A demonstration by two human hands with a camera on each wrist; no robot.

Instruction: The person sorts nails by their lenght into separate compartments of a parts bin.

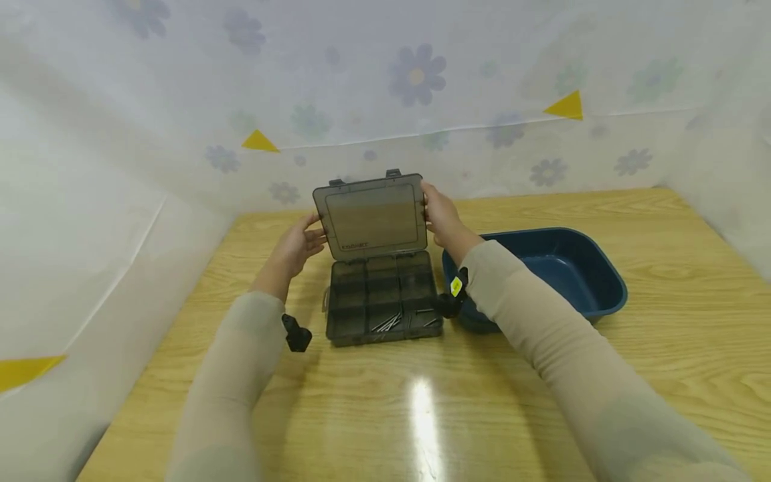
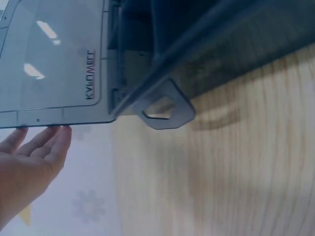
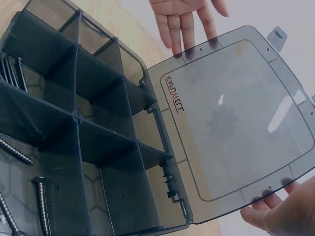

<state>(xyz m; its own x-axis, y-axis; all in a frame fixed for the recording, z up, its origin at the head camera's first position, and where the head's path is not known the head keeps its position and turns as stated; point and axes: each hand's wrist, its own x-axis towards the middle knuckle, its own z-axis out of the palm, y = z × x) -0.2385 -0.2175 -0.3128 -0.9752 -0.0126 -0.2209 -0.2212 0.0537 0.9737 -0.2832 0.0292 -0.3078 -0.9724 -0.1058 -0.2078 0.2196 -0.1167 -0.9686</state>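
A dark translucent organizer box [image 1: 382, 298] stands on the table with its lid [image 1: 373, 217] raised at the back. My left hand [image 1: 296, 244] is at the lid's left edge; in the left wrist view its nearly straight fingers [image 2: 47, 140] touch the rim. At the opposite edge my right hand [image 1: 442, 214] holds the lid by its rim, with bent fingers [image 3: 268, 201] in the right wrist view. Several screws [image 3: 43, 204] lie in the front compartments, at the right side. The other compartments in the head view show no contents.
A deep blue plastic basin [image 1: 560, 268] stands right of the box, partly behind my right forearm. A grey loop handle [image 2: 165, 105] sticks out from the box's left side. Behind the wooden table [image 1: 361, 408] hangs a flowered white sheet [image 1: 415, 73].
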